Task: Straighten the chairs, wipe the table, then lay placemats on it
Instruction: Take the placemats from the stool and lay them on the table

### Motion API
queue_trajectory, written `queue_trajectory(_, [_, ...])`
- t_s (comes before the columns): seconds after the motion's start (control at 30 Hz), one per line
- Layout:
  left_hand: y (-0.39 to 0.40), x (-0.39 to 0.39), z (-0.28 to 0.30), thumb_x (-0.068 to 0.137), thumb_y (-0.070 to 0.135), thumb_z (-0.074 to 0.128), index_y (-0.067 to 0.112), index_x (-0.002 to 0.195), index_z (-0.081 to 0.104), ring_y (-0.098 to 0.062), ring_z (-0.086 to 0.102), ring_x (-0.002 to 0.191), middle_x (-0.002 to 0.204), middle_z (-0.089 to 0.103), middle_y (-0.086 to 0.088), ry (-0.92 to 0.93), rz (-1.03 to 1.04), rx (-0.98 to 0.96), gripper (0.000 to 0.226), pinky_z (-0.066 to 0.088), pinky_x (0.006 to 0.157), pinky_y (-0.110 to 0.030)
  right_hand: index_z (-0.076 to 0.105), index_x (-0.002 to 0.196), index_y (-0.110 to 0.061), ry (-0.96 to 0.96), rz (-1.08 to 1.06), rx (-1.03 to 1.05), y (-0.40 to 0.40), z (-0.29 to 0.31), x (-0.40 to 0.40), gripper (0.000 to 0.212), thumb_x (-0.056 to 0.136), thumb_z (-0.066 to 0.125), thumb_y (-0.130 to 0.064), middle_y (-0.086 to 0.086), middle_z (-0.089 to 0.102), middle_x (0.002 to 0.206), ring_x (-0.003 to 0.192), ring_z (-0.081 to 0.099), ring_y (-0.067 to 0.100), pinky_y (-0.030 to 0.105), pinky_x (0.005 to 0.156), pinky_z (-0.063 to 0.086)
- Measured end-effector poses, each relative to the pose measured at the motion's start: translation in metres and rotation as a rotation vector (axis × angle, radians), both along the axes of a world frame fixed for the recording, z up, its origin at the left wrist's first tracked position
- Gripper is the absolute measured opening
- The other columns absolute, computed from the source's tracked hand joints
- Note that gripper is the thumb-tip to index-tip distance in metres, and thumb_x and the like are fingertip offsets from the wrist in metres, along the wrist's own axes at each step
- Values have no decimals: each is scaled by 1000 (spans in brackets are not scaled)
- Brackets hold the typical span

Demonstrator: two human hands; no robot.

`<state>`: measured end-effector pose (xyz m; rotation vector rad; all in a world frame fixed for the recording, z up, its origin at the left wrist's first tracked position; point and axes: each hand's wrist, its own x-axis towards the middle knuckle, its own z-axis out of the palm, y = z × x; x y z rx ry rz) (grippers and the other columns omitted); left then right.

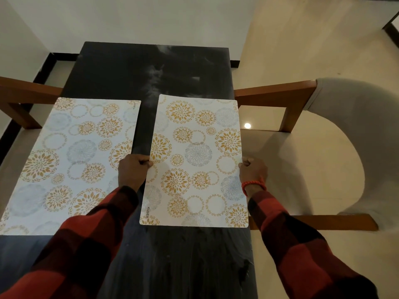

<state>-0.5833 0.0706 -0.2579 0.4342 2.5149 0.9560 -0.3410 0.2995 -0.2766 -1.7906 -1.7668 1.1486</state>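
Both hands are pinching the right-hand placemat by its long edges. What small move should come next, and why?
Probably slide it slightly leftward before letting go. The left hand and right hand grip the right placemat, whose right edge seems to sit at or just past the table edge, near the chair. A dark gap separates it from the left placemat, so there is room.
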Motion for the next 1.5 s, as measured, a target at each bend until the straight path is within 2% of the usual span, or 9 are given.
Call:
queue_trajectory(0.17, [-1, 2, 7, 88, 17, 78, 9, 112, 77, -30, 72, 98, 111, 76, -13, 16, -8, -43, 25, 59, 91, -48, 70, 122, -5, -1, 17, 2, -6, 0, 5, 30, 93, 64, -1, 12, 72, 119, 110, 67, 23, 23, 93, 46])
queue_trajectory(0.5, [5, 24, 22, 92, 12, 70, 4, 95, 80, -37, 68, 96, 102, 76, -17, 229, -70, -211, 12, 52, 88, -39, 70, 122, -6, -48, 58, 25, -2, -3, 4, 30, 92, 67, -4, 14, 70, 122, 115, 64, 28, 33, 101, 47])
queue_trajectory(0.73, [8, 26, 25, 93, 13, 69, 6, 92, 78, -38, 69, 92, 98, 75, -17, 280, -94, -304, 12, 56, 85, -42, 72, 118, -6, -105, 105, 77, 1, -6, 2, 26, 92, 67, -9, 14, 71, 118, 113, 65, 31, 35, 100, 49])
queue_trajectory(0.97, [7, 34, 22, 98, 15, 59, 8, 93, 77, -36, 68, 88, 96, 73, -16, 336, -83, -327, 20, 53, 74, -38, 70, 122, -8, -81, 116, 72, -2, 0, 1, 27, 98, 59, -9, 9, 70, 122, 113, 63, 23, 18, 86, 39])
queue_trajectory(1.03, [7, 36, 21, 98, 13, 58, 9, 95, 77, -37, 67, 89, 97, 73, -16, 339, -87, -313, 20, 50, 73, -37, 68, 126, -8, -96, 138, 81, -2, 1, 2, 28, 99, 59, -10, 10, 67, 126, 117, 61, 25, 18, 90, 36])
queue_trajectory(1.13, [7, 36, 22, 98, 11, 57, 10, 103, 78, -39, 67, 97, 105, 73, -16, 319, -122, -290, 22, 52, 79, -39, 66, 128, -8, -192, 235, 139, 0, 2, 4, 31, 99, 60, -17, 15, 67, 126, 117, 61, 32, 33, 102, 45])
queue_trajectory(1.23, [6, 37, 23, 98, 10, 54, 5, 104, 75, -40, 67, 100, 105, 71, -18, 319, -167, -273, 22, 53, 85, -43, 65, 128, -8, -232, 278, 197, -3, 8, 7, 32, 100, 57, -22, 15, 67, 123, 115, 61, 34, 38, 98, 48])
queue_trajectory(1.33, [1, 47, 23, 100, 12, 55, 1, 118, 68, -36, 61, 110, 114, 64, -18, 381, -255, -278, 25, 52, 90, -47, 56, 137, -10, -293, 377, 417, -22, 13, 16, 38, 101, 53, -24, 15, 61, 128, 116, 56, 33, 42, 96, 49])
queue_trajectory(1.5, [-18, 71, 14, 101, 24, 58, 6, 139, 56, -30, 55, 120, 130, 61, -14, 402, -416, -234, 42, 50, 96, -43, 65, 122, -7, -443, 602, 716, -54, 5, 30, 39, 87, 72, -23, 15, 63, 119, 104, 62, 33, 46, 85, 56])
